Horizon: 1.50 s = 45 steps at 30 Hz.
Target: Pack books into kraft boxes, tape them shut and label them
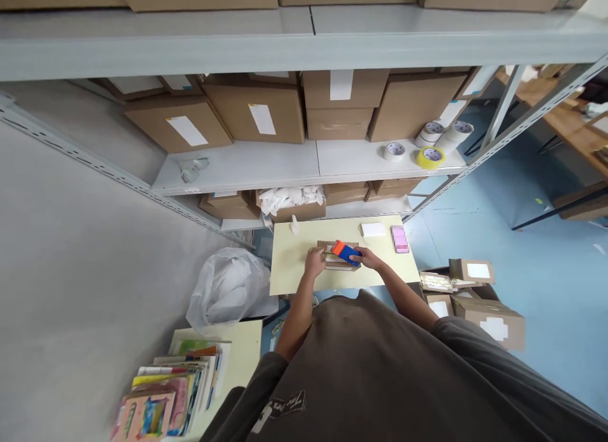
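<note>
A small cardboard box [338, 266] lies on the pale yellow table [294, 272] in front of me. My right hand [365, 257] is closed on a tape dispenser [346, 252], blue with an orange end, held over the box. At the box's left edge is my left hand [315, 262], its fingers bent against the cardboard; whether they pinch anything there is too small to tell. To the right on the table are a stack of white cards [373, 230] and a pink-screened phone [399, 239]. A small white item [295, 225] stands at the back left.
Metal shelves [266, 160] with cardboard boxes rise beyond the table, holding tape rolls [430, 157] and glasses [190, 170]. A clear plastic bag [230, 287] sits to the left, books [166, 391] at lower left. More boxes [489, 315] lie at right.
</note>
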Tool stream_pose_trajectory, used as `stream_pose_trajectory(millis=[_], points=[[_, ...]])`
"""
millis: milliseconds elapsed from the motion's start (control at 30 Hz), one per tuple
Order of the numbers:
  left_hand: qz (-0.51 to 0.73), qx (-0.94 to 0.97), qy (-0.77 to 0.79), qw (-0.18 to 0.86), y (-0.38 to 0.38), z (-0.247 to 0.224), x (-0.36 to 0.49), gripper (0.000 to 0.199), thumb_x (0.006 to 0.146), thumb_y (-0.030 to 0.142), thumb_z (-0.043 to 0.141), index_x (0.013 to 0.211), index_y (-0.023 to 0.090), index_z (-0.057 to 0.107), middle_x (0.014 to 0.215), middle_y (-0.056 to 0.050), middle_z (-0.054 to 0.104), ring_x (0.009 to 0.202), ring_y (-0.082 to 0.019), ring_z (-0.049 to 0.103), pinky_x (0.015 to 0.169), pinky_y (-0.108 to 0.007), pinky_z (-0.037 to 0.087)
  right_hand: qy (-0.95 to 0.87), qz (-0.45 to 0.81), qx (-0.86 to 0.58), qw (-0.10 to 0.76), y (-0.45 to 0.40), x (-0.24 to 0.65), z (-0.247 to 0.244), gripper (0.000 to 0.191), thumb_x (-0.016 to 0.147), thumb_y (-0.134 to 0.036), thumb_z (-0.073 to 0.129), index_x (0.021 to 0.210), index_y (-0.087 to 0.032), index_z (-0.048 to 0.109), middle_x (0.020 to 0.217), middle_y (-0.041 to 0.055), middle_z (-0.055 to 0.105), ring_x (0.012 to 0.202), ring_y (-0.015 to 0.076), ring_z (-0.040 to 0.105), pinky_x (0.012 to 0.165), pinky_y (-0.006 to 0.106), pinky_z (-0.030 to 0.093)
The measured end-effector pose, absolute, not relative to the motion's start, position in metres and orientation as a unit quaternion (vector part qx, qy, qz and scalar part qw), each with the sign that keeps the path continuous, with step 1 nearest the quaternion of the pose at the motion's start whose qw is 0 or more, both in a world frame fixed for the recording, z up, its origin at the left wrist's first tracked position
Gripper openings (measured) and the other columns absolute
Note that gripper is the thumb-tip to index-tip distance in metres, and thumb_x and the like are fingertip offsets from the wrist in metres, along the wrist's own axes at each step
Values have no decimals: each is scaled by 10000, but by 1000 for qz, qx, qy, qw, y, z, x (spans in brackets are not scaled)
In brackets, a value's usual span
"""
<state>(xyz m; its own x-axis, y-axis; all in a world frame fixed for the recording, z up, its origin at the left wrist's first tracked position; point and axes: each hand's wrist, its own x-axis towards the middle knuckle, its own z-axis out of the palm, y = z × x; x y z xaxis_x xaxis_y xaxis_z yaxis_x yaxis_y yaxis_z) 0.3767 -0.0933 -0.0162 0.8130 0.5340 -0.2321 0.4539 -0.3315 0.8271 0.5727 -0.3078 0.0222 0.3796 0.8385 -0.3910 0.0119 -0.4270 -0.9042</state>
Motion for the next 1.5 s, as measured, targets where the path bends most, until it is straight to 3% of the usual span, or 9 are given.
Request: stream_pose_trajectory(millis=[67, 133, 300, 600, 833, 967, 1233, 1500], points=[[76, 737, 315, 594, -87, -12, 387, 400, 925, 366, 730, 1281, 199, 803, 1336, -149, 760, 1285, -331, 677, 1146, -470, 500, -295, 472, -700, 447, -308, 570, 24, 674, 680, -784, 819, 958, -180, 715, 853, 38, 707, 806, 229, 635, 746, 348, 525], [77, 659, 290, 690, -82, -8, 399, 409, 923, 493, 735, 1154, 171, 839, 1221, -154, 799, 1164, -308, 730, 1069, -434, 546, -291, 475, -697, 452, -310, 569, 26, 659, 682, -766, 833, 951, -176, 718, 861, 44, 713, 807, 228, 637, 756, 352, 528], [52, 573, 248, 779, -81, -4, 416, 494, 708, 506, 924, 1037, 143, 861, 1118, -153, 822, 1012, -281, 754, 955, -402, 576, -300, 494, -682, 447, -314, 575, 25, 616, 667, -712, 870, 947, -180, 740, 850, 31, 713, 806, 223, 641, 782, 363, 537], [129, 604, 315, 720, -94, -1, 419, 259, 723, 386, 859, 871, 173, 864, 965, -124, 835, 942, -268, 766, 928, -398, 590, -324, 476, -696, 428, -311, 579, 29, 558, 694, -684, 845, 917, -187, 725, 845, 37, 712, 801, 231, 636, 755, 358, 526], [143, 581, 364, 713, -103, 6, 420, 244, 774, 351, 807, 923, 166, 862, 987, -121, 837, 938, -262, 770, 919, -398, 610, -343, 387, -774, 365, -308, 575, 43, 535, 811, -711, 721, 987, -205, 736, 933, 43, 747, 874, 242, 656, 797, 339, 520], [178, 608, 391, 668, -111, 5, 420, 257, 848, 344, 720, 962, 167, 865, 1019, -110, 838, 988, -254, 766, 936, -374, 606, -336, 320, -822, 330, -300, 566, 56, 600, 894, -782, 609, 994, -206, 747, 896, 61, 757, 824, 234, 652, 751, 317, 491], [245, 629, 490, 552, -66, -4, 384, 401, 890, 440, 645, 1108, 182, 860, 931, -92, 820, 912, -230, 743, 877, -345, 604, -365, 300, -857, 204, -309, 594, 58, 644, 853, -847, 621, 799, -212, 709, 765, 67, 724, 730, 215, 625, 653, 292, 404], [225, 582, 544, 561, -43, -34, 355, 351, 809, 432, 647, 956, 180, 842, 695, -49, 740, 763, -204, 713, 794, -335, 592, -360, 297, -873, 141, -311, 604, 47, 622, 813, -841, 676, 729, -225, 683, 752, 80, 720, 713, 229, 647, 619, 304, 385]])
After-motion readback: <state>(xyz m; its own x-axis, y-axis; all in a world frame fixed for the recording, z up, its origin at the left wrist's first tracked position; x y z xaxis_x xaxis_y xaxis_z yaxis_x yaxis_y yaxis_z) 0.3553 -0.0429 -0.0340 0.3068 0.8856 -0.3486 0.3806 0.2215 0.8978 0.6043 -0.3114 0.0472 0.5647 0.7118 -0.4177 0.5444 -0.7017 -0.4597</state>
